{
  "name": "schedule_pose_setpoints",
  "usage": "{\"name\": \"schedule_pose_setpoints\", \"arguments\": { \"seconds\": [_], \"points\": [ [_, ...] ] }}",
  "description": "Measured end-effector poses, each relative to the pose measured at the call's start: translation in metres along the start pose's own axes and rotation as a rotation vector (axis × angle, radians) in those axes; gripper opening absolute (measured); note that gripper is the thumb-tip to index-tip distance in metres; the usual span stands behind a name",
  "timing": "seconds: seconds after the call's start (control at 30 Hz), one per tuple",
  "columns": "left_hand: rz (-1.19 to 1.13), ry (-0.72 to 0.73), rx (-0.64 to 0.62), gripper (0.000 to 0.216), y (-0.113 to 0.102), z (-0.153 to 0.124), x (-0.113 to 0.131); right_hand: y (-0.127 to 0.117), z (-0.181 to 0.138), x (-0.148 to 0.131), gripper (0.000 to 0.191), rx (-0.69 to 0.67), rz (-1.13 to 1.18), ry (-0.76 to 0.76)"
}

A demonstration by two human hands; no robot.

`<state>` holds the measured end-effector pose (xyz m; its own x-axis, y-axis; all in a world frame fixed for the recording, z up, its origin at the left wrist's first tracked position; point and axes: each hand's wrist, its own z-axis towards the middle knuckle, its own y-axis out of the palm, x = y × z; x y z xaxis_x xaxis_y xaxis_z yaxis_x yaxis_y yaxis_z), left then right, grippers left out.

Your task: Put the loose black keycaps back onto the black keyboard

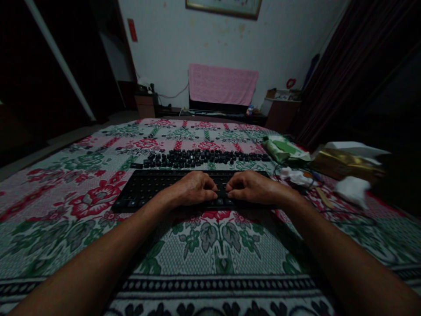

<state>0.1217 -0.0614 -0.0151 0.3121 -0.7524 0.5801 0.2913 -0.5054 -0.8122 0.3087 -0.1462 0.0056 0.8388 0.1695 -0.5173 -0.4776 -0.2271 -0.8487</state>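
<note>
A black keyboard [141, 186] lies flat on the patterned cloth, most of its key places bare of caps, with a few caps in the front row at the left. My left hand [194, 188] rests over its middle, thumb and fingers curled towards each other. Close by on the right, my right hand [251, 188] is bent the same way over the keyboard, its fingertips facing the left ones across a small gap. Whatever is between the fingers of either hand is too small and dark to make out. Behind the keyboard, many loose black keycaps [194, 158] lie in a long band.
To the right are a green tissue pack [286, 149], a gold box [345, 164], crumpled white tissues [353, 191], a flat wooden stick [324, 197] and dark cables. The flowered cloth [95, 197] covers the surface. Beyond it hangs a pink cloth [223, 83].
</note>
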Motion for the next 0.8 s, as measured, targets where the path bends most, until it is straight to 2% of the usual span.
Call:
{"name": "schedule_pose_setpoints", "arguments": {
  "seconds": [0.57,0.8],
  "points": [
    [0.008,-0.059,-0.014,0.027,0.0014,0.0005,0.0031,-0.0017,0.0006,0.0019,0.023,-0.006,-0.022,-0.011],
    [-0.053,-0.079,-0.067,0.029,0.0004,-0.0001,0.0038,0.0019,0.0015,-0.0009,0.023,0.012,0.013,0.054]
  ]
}}
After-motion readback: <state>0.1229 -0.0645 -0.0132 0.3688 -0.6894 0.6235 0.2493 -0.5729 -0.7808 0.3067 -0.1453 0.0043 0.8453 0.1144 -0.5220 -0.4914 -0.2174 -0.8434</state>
